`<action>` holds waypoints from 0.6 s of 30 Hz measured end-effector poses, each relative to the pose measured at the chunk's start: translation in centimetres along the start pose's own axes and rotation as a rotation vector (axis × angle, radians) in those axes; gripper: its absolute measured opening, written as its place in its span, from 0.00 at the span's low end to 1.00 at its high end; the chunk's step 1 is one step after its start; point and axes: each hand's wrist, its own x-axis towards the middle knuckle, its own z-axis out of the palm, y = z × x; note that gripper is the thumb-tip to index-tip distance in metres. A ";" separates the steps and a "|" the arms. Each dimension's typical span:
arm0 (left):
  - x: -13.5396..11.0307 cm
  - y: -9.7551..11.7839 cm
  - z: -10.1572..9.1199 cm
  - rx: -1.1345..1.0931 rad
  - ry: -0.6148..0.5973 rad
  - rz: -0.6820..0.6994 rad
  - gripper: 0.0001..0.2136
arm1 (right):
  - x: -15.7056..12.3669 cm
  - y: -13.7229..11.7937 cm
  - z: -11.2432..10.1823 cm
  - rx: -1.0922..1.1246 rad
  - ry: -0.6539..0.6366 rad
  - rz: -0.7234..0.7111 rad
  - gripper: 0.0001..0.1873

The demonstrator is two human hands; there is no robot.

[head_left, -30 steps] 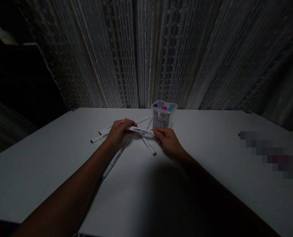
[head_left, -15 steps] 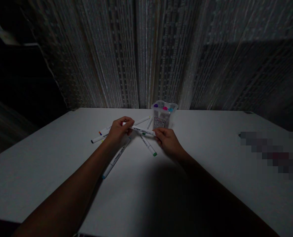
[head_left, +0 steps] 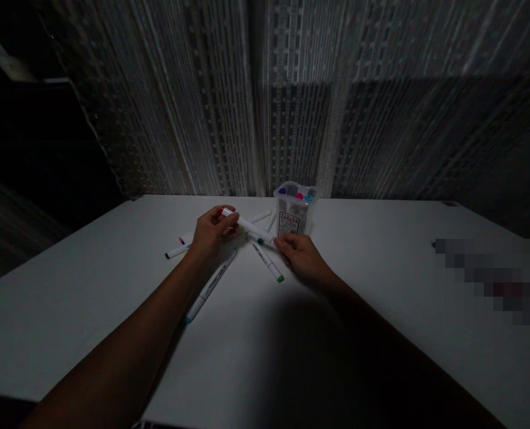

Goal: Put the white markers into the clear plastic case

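Observation:
Both hands hold one white marker [head_left: 249,226] just above the white table [head_left: 358,333]. My left hand [head_left: 211,233] pinches its far left end, which is raised. My right hand [head_left: 301,255] grips its lower right end. A clear plastic marker box [head_left: 295,210] stands just behind my right hand, with purple, pink and blue caps showing at its top. Several loose markers lie under and around the hands: a green-tipped one [head_left: 268,263], a blue-tipped one [head_left: 210,287] by my left wrist, and another [head_left: 177,248] to the left.
A patterned curtain [head_left: 291,95] hangs right behind the table's back edge. A blurred-out patch [head_left: 492,277] covers something at the table's right. The room is dim, and the left side beyond the table is dark.
My left hand has lifted its end of the marker, so the marker now tilts up to the left instead of lying nearly level. My right hand has barely moved.

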 end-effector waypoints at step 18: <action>0.7 -1.0 -0.8 0.301 0.045 -0.056 0.18 | -0.8 -0.4 -0.3 -0.914 -0.221 -0.025 0.09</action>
